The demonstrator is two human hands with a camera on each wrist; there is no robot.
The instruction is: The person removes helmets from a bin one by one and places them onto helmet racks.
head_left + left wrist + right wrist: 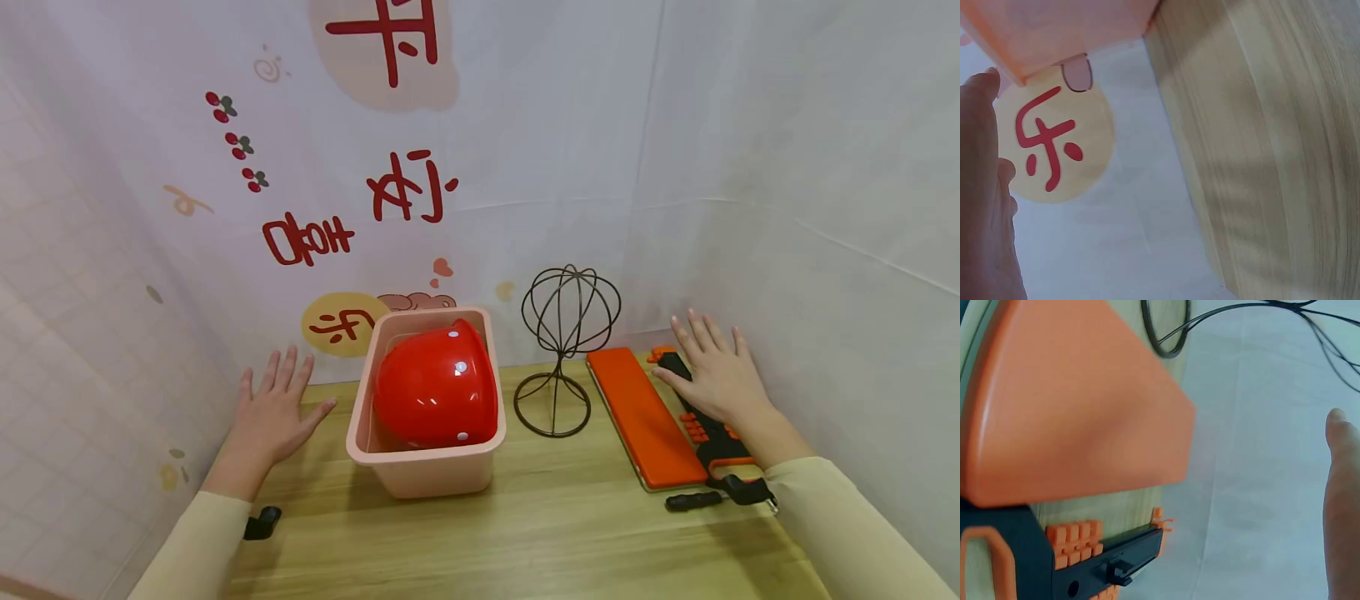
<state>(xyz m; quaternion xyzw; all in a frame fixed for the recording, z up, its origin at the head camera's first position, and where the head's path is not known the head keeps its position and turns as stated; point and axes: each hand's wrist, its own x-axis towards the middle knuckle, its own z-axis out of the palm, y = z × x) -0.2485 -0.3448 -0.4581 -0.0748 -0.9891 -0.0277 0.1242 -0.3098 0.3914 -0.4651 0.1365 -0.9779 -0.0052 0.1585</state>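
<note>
My left hand (pixel 270 408) is held with straight, spread fingers at the left, beside a pink plastic bin (pixel 431 475) and apart from it. Inside the bin lies a red hard hat (pixel 427 387), tipped on its side. On the right, my right hand (pixel 716 375) has its fingers straight and spread and holds nothing. It is over or beside a black and orange tool (pixel 712 433) with a loop handle, partly hidden by the hand and wrist; touching cannot be told. Left of that tool lies a long flat orange case (pixel 645 425). The right wrist view shows the case (pixel 1085 406) closer.
A dark wire stand (pixel 558 354) with a globe-shaped top stands between bin and case. Near the right wrist lies a black-handled tool (pixel 693 500). A white printed cloth (pixel 525 125) hangs behind and at the sides of the wooden table (pixel 525 542).
</note>
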